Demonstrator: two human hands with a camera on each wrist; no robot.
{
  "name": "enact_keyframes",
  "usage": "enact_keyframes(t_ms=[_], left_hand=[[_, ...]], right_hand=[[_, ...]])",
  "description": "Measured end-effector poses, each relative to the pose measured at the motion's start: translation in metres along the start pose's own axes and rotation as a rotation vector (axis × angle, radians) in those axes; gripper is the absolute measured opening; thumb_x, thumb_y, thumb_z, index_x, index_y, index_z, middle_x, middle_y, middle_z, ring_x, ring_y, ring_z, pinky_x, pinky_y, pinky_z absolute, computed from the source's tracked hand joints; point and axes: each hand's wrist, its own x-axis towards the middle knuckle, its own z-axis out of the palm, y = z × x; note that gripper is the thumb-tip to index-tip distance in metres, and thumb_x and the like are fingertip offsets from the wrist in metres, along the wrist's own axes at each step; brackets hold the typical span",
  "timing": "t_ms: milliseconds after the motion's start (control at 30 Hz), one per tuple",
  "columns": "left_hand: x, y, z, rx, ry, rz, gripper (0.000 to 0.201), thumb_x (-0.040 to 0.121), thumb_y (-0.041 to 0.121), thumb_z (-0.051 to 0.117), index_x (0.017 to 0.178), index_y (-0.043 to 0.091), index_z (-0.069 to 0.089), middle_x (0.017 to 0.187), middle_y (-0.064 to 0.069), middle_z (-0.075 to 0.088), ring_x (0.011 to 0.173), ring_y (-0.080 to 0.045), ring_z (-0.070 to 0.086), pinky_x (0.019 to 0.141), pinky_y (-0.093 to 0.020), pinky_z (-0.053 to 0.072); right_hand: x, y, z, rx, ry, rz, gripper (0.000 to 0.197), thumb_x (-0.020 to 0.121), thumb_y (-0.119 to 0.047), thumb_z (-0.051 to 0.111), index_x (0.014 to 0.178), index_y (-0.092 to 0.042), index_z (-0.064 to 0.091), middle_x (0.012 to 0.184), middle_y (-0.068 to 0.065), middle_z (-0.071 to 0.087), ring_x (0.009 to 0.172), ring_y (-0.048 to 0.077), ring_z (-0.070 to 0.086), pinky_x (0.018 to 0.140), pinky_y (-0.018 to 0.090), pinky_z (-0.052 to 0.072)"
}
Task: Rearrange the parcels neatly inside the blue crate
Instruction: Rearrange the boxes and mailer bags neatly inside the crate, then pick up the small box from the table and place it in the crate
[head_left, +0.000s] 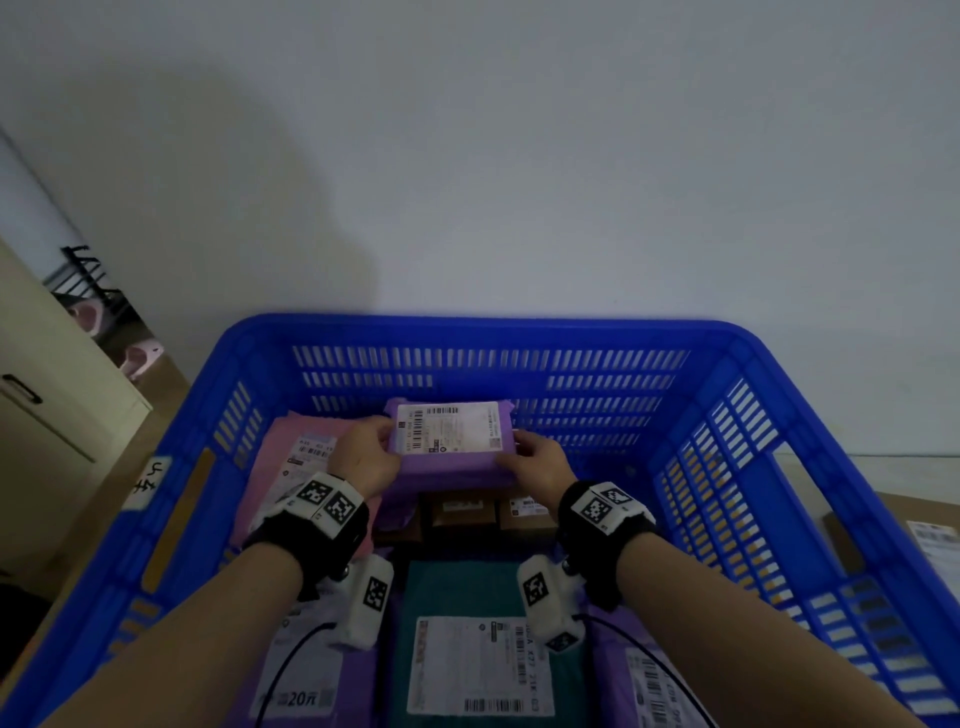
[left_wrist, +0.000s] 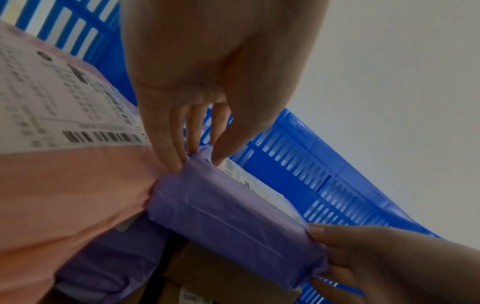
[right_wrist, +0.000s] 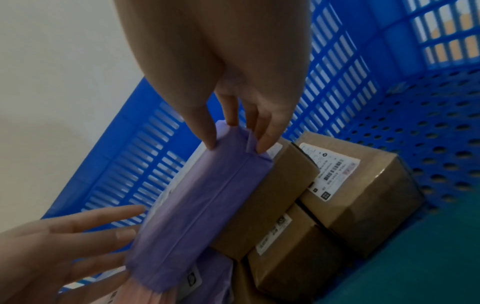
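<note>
A blue slatted crate (head_left: 519, 332) fills the head view. Above its far middle both hands hold a purple parcel (head_left: 452, 441), its white label facing up. My left hand (head_left: 387, 447) pinches the parcel's left end (left_wrist: 228, 216), thumb on top and fingers at the edge. My right hand (head_left: 511, 452) grips the right end (right_wrist: 202, 205) between thumb and fingers. Under the parcel lie brown cardboard boxes (right_wrist: 363, 185). A pink parcel (head_left: 296, 452) leans at the left. A teal parcel (head_left: 467, 597) lies at the front, with purple parcels on either side.
The crate's perforated floor (right_wrist: 428, 123) shows bare at the far right. Outside the crate, a cream cabinet (head_left: 47, 405) stands on the left and a labelled cardboard box (head_left: 914, 535) lies on the right. A plain wall rises behind.
</note>
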Motion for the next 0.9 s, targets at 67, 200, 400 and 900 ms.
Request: enact_keyframes(t_ms=[67, 200, 400, 900], left_hand=[[-0.004, 0.001, -0.002, 0.050, -0.019, 0.007, 0.036, 0.082, 0.006, 0.059, 0.118, 0.011, 0.063, 0.117, -0.010, 0.067, 0.108, -0.026, 0.062, 0.087, -0.030, 0.048], [-0.018, 0.006, -0.004, 0.112, 0.022, 0.050, 0.035, 0.089, 0.006, 0.047, 0.121, 0.010, 0.060, 0.120, -0.014, 0.065, 0.110, -0.029, 0.061, 0.090, -0.035, 0.049], [-0.036, 0.033, -0.010, 0.244, -0.064, 0.224, 0.041, 0.094, 0.012, 0.046, 0.135, 0.013, 0.047, 0.140, -0.009, 0.049, 0.124, -0.025, 0.052, 0.100, -0.028, 0.040], [-0.049, 0.171, 0.031, 0.468, -0.213, 0.668, 0.037, 0.095, 0.024, 0.045, 0.131, 0.015, 0.050, 0.135, -0.009, 0.052, 0.123, -0.027, 0.051, 0.100, -0.038, 0.043]], right_hand=[[-0.005, -0.001, -0.003, -0.020, -0.007, 0.013, 0.043, 0.089, -0.011, 0.059, 0.131, -0.007, 0.053, 0.128, 0.012, 0.059, 0.114, 0.026, 0.058, 0.097, 0.035, 0.049], [-0.017, 0.000, -0.004, -0.105, -0.023, 0.011, 0.044, 0.088, -0.016, 0.060, 0.130, -0.006, 0.052, 0.127, 0.010, 0.059, 0.115, 0.025, 0.057, 0.093, 0.031, 0.048], [-0.039, -0.016, -0.022, -0.264, 0.022, -0.040, 0.031, 0.092, -0.020, 0.054, 0.120, -0.008, 0.056, 0.117, 0.012, 0.060, 0.109, 0.030, 0.058, 0.091, 0.041, 0.048], [-0.106, -0.038, -0.139, -0.769, 0.257, -0.094, 0.051, 0.096, -0.026, 0.048, 0.142, -0.009, 0.038, 0.148, 0.011, 0.041, 0.135, 0.026, 0.040, 0.108, 0.033, 0.033]])
